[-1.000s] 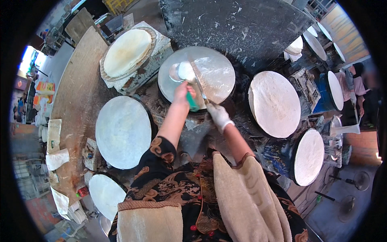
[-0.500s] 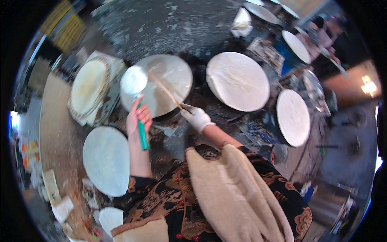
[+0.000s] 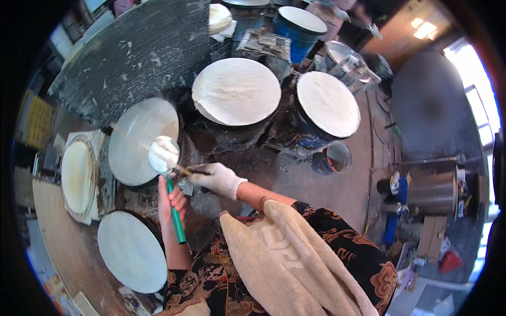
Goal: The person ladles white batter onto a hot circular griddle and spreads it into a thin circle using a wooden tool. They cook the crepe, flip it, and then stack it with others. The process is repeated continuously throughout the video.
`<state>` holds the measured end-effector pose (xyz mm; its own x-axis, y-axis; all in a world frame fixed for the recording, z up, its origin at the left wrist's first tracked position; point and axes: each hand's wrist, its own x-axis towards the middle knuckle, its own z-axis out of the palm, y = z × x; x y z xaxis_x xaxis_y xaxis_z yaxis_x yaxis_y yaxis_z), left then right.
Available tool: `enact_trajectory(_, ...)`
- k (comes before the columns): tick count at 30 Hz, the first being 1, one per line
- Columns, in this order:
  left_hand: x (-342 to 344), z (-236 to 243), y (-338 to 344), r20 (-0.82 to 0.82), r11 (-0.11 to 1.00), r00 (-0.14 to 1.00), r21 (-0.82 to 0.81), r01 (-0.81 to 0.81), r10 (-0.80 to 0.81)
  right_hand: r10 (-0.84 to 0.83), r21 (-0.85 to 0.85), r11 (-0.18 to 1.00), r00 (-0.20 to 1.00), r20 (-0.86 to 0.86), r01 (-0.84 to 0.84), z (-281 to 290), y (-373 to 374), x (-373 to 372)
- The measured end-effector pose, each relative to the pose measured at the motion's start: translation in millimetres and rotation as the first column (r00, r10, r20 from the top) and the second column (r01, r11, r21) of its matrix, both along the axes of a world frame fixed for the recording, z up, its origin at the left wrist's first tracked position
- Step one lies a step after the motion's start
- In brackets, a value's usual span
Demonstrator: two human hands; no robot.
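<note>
My left hand (image 3: 172,203) is closed on the green handle (image 3: 176,226) of a ladle, its round white-filled bowl (image 3: 163,150) over the right side of a grey round griddle (image 3: 134,142). My right hand (image 3: 213,179), in a whitish glove, grips a long, thin spreader (image 3: 184,169) that reaches leftward over the griddle, its far part blurred and crossing near the ladle's bowl. To the upper right, a round griddle (image 3: 236,90) carries a thin white sheet. Below left of my left hand lies another pale disc (image 3: 132,252).
A stack of round sheets (image 3: 76,179) is at left beside a wooden board (image 3: 55,231). Another white-covered griddle (image 3: 328,104) stands at right, above a bucket (image 3: 341,157). A dark panel (image 3: 132,52) stands behind. A person (image 3: 363,16) is at upper right; a steel drum (image 3: 432,189) is far right.
The view has swung right, shifting the griddles leftward. The ladle rose upright off the griddle's middle, then came to its right side. Both hands keep their tools; the spreader lies at a flatter angle.
</note>
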<state>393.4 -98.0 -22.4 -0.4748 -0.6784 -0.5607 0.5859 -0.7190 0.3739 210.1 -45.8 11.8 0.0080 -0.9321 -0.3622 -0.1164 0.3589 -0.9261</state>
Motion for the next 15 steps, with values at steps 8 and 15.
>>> enact_trajectory(8, -21, 87, 46, 0.142, 0.955, 0.979, -0.277, -0.101, 0.145, -0.051, -0.090, 0.996, 0.957, -0.287, 0.026, -28, -20, -51)
enact_trajectory(15, -29, 93, 74, -0.159, 0.928, 0.920, -0.054, -0.369, 0.357, -0.437, -0.457, 0.889, 0.342, -0.832, 0.024, -118, -104, -103)
